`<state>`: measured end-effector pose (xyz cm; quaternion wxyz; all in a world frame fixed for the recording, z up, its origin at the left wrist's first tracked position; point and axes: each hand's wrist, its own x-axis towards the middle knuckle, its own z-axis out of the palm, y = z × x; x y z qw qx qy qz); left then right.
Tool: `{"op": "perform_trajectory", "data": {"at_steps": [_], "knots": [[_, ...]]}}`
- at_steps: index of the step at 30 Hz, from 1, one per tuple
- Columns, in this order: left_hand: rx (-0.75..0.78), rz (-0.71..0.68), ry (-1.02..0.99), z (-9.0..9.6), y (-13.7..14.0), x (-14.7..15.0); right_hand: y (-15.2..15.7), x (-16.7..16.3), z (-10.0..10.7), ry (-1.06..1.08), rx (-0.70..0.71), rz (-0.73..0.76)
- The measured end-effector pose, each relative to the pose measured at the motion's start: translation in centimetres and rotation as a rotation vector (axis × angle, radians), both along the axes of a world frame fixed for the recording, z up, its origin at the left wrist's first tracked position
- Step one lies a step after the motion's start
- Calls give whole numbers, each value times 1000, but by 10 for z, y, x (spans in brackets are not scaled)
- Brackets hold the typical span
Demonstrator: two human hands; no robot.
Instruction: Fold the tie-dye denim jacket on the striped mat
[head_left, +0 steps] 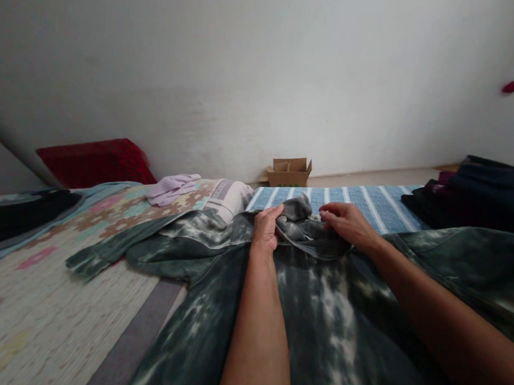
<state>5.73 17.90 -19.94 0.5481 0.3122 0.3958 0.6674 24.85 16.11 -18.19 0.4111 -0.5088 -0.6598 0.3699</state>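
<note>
A dark green tie-dye shirt (317, 316) with pale blotches lies spread out in front of me, one long sleeve (112, 250) stretched to the left and the other side reaching out to the right. My left hand (266, 227) is closed on the shirt's collar (299, 210), thumb on top. At the other side of the neck opening, my right hand (346, 222) has its fingers pinched at the collar's edge. Something small and whitish shows by those fingertips, too small to name. The collar stands up, partly folded, between both hands.
Under the shirt are a patterned bedspread (112, 317) on the left and a blue-and-white striped cloth (370, 200) behind. A lilac cloth (173, 189) and red bundle (96, 161) lie back left. Dark folded clothes (492, 192) are stacked right. A cardboard box (288, 173) stands by the wall.
</note>
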Motion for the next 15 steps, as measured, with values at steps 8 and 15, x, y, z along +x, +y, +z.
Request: {"op": "perform_trajectory", "data": {"at_steps": [8, 15], "knots": [[12, -27, 6, 0, -3, 0, 59, -32, 3, 190, -288, -70], [10, -86, 28, 1, -5, 0, 67, -28, -4, 333, -351, -123]]}}
